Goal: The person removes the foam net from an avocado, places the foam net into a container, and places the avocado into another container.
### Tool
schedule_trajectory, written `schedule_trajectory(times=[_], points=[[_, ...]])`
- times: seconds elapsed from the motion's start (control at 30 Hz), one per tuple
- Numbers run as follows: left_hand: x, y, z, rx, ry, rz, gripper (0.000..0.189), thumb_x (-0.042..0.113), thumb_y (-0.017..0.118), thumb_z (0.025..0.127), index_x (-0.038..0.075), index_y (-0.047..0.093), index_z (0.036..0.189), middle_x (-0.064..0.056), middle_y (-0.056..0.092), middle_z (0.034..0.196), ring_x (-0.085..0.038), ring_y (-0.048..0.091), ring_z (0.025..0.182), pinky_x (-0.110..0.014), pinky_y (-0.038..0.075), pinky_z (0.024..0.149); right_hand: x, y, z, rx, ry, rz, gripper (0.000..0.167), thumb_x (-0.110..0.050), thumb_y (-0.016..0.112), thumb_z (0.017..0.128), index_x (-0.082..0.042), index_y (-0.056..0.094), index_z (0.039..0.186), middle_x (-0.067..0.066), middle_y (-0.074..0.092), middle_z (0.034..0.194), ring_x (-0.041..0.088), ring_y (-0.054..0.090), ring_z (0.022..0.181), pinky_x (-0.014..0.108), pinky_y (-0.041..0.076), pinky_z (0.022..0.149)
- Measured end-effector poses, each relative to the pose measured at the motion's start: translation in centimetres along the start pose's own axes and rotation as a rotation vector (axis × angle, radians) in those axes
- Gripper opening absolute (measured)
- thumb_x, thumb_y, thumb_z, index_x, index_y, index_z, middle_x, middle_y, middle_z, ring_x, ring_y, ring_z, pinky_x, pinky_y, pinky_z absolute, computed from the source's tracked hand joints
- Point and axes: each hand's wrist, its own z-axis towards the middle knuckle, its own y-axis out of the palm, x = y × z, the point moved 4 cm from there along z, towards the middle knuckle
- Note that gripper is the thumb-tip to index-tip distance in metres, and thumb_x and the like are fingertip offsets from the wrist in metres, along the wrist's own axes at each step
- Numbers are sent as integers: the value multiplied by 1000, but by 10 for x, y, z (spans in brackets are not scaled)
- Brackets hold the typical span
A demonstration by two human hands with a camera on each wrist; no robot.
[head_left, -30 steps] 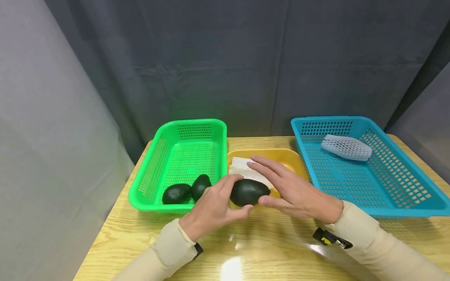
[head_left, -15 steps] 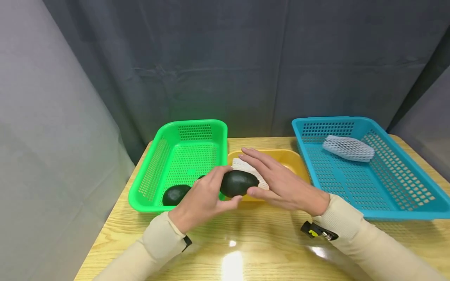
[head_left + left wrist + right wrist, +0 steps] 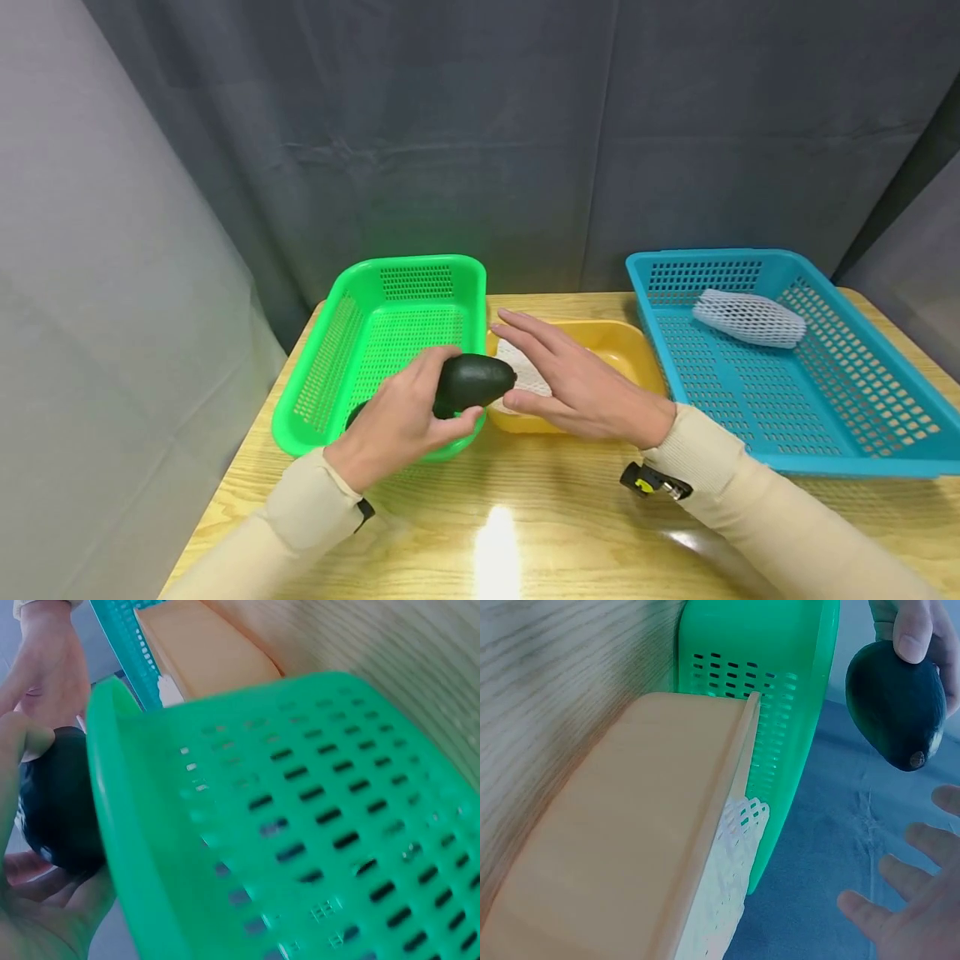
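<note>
A dark green avocado [image 3: 474, 382] is gripped by my left hand [image 3: 393, 421] over the near right corner of the green basket [image 3: 375, 277]. Its stem end points right, as the right wrist view also shows of the avocado [image 3: 896, 712]. My right hand [image 3: 581, 385] is beside that tip, fingers extended and spread, with a gap between hand and fruit in the right wrist view. Beneath the right hand, white foam net sleeves [image 3: 525, 372] lie in the yellow container [image 3: 637, 354]. A sliver of another avocado [image 3: 356, 413] shows in the basket, mostly hidden behind my left hand.
On the right stands a blue basket [image 3: 720, 367] holding a foam net [image 3: 750, 318] with a plump, filled shape. All the containers rest on a wooden table [image 3: 427, 542]. A dark curtain [image 3: 480, 150] hangs behind, and a pale one [image 3: 135, 292] on the left.
Both hands have shifted left, the left one carrying the avocado from over the yellow container to the green basket's corner. The right hand has drifted off the fruit's tip.
</note>
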Motion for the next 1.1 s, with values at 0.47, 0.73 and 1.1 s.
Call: schedule_trajectory(times=[0.47, 0.73, 1.1], points=[[-20, -13, -4, -7, -41, 22, 61, 32, 82, 85, 0, 52, 128, -12, 68, 106, -17, 66, 78, -26, 58, 67, -5, 13, 25, -38, -3, -14, 75, -53, 55, 103, -25, 23, 165, -3, 17, 174, 24, 29, 159, 47, 37, 125], [-36, -27, -5, 34, -59, 48, 61, 31, 83, 83, 0, 52, 126, -12, 68, 106, -20, 68, 82, -33, 62, 71, -6, 16, 35, -49, -8, 6, 73, -55, 50, 104, -25, 23, 165, 0, 18, 174, 27, 30, 158, 49, 38, 124], [-65, -40, -14, -28, -174, 86, 65, 36, 80, 87, -1, 51, 132, -17, 67, 121, -30, 69, 103, -45, 61, 88, -7, 21, 51, -81, -2, 29, 73, -58, 48, 104, -24, 26, 164, 1, 20, 174, 29, 31, 158, 50, 38, 123]])
